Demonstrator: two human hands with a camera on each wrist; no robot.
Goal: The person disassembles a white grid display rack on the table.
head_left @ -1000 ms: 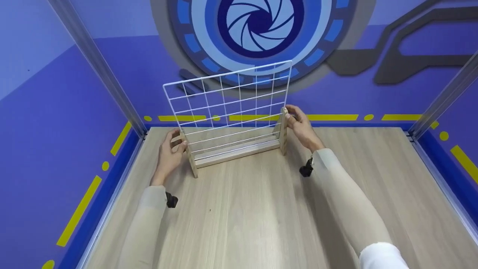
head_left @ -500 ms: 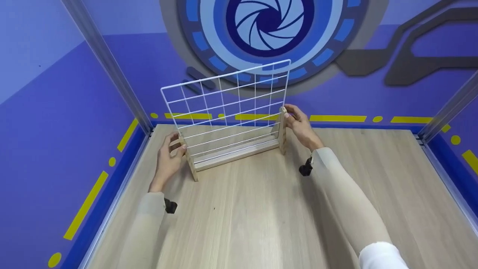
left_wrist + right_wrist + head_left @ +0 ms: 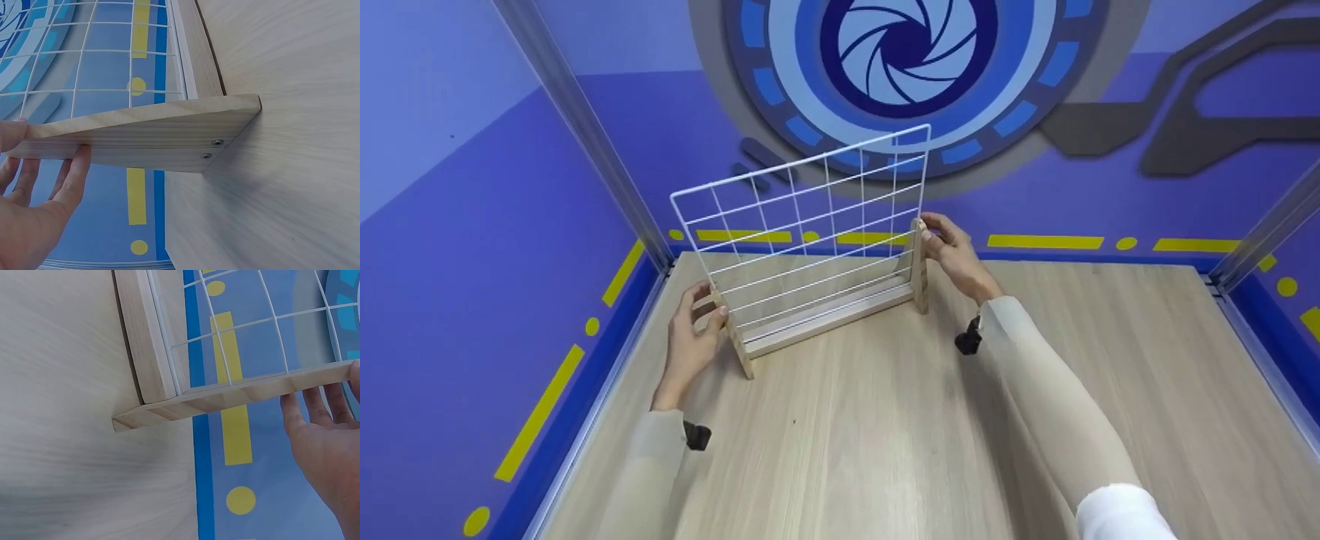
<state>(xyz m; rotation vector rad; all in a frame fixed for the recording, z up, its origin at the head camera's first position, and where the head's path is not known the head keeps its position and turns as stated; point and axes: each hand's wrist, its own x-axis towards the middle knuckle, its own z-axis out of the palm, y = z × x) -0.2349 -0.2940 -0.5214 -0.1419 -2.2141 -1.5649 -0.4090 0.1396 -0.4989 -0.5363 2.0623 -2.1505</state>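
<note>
A white wire grid panel (image 3: 810, 202) stands upright in a wooden stand, whose base bar (image 3: 832, 319) runs between two side boards on the table. My left hand (image 3: 690, 349) grips the upper part of the left side board (image 3: 736, 341), thumb at the near edge. In the left wrist view two screw heads (image 3: 217, 143) show low on that board's outer face. At the other end, my right hand (image 3: 960, 259) grips the top of the right side board (image 3: 919, 270), thumb in front and fingers along the outer face. The stand sits at a slant, left end nearer me.
The wood-grain table (image 3: 870, 442) carries the stand. Behind it rises a blue-purple wall (image 3: 997, 202) with a yellow dashed stripe, and metal posts (image 3: 592, 142) mark the corners. A small dark speck (image 3: 794, 421) lies in front of the stand.
Both hands have kept their hold. The left end of the stand has come nearer to me, turning the stand further aslant; the camera view has also shifted slightly.
</note>
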